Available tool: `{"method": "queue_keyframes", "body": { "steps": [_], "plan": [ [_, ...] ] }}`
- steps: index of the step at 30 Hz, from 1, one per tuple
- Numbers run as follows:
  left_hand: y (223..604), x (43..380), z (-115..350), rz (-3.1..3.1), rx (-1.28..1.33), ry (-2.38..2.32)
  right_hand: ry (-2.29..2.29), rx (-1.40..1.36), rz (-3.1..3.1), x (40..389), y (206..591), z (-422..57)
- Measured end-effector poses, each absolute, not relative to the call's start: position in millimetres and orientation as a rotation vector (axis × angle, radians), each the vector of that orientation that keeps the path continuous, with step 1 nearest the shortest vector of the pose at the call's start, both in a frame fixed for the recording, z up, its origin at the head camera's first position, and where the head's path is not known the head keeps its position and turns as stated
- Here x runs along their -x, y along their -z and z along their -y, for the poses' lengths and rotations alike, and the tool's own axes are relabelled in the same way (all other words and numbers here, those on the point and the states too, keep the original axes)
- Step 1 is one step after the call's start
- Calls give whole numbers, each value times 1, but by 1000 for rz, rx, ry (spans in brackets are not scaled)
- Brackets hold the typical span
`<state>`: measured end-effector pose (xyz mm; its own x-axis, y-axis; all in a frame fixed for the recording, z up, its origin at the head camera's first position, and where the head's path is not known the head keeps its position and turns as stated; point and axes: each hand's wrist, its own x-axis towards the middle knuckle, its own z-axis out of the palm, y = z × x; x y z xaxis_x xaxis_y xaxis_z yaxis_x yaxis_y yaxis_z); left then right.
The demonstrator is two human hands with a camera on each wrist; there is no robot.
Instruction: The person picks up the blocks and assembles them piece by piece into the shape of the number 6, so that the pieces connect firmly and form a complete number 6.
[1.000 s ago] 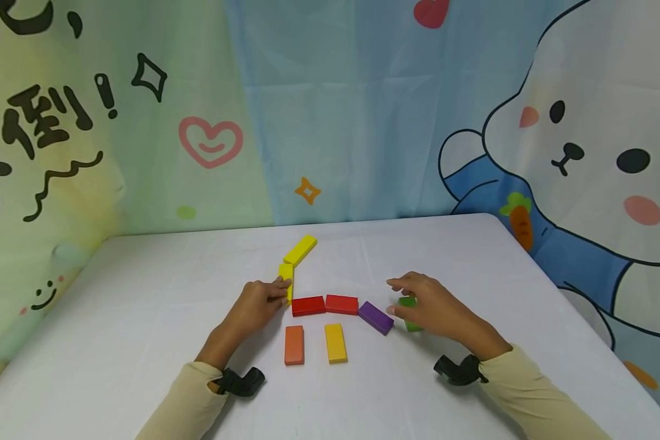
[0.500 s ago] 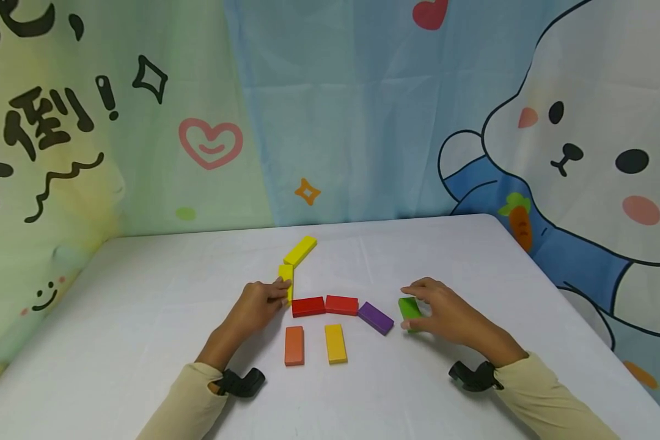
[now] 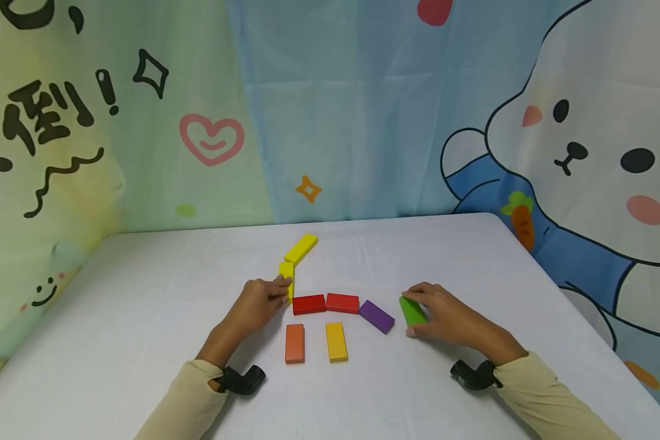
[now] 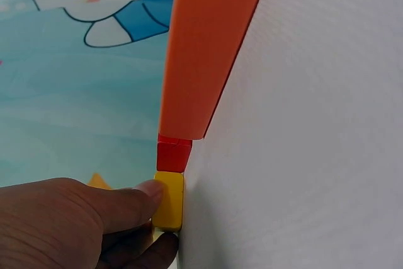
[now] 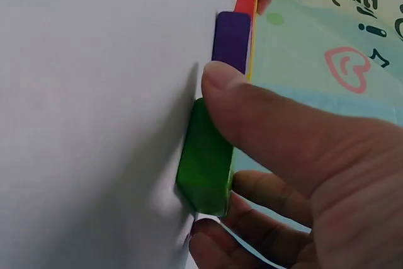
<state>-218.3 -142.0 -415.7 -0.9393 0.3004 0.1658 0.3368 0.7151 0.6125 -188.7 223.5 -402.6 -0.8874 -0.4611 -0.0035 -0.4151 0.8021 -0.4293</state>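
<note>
In the head view my left hand (image 3: 261,304) pinches a yellow block (image 3: 289,270) at the left end of a row. The left wrist view shows the thumb against that yellow block (image 4: 169,201), with fingers below it. To the right, my right hand (image 3: 445,313) grips a green block (image 3: 412,311), thumb at its near end and fingers at its far end. The right wrist view shows the green block (image 5: 206,159) under the thumb, tilted. Left of it lies a purple block (image 3: 376,316), angled against two end-to-end red blocks (image 3: 309,304).
Another yellow block (image 3: 300,249) angles off the far end of the held one. An orange block (image 3: 294,343) and a golden-yellow block (image 3: 336,342) lie in front of the red ones. All are on a white table (image 3: 170,342) before a printed cloth backdrop (image 3: 357,140).
My right hand has moved a little to the right and its thumb and fingers have closed on the green block, which now sits tilted. My left hand has stayed put.
</note>
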Motion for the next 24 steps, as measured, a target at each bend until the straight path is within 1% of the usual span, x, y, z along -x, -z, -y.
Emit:
{"method": "queue_keyframes", "body": {
  "steps": [14,21,24],
  "plan": [
    [415,220,140,2862,521,1033,627,793,-2851,189,398,-228],
    [416,219,141,2883,488,1073,711,704,-2789,175,388,-223],
    [416,219,140,2885,484,1070,700,726,-2776,167,384,-220]
  ]
}}
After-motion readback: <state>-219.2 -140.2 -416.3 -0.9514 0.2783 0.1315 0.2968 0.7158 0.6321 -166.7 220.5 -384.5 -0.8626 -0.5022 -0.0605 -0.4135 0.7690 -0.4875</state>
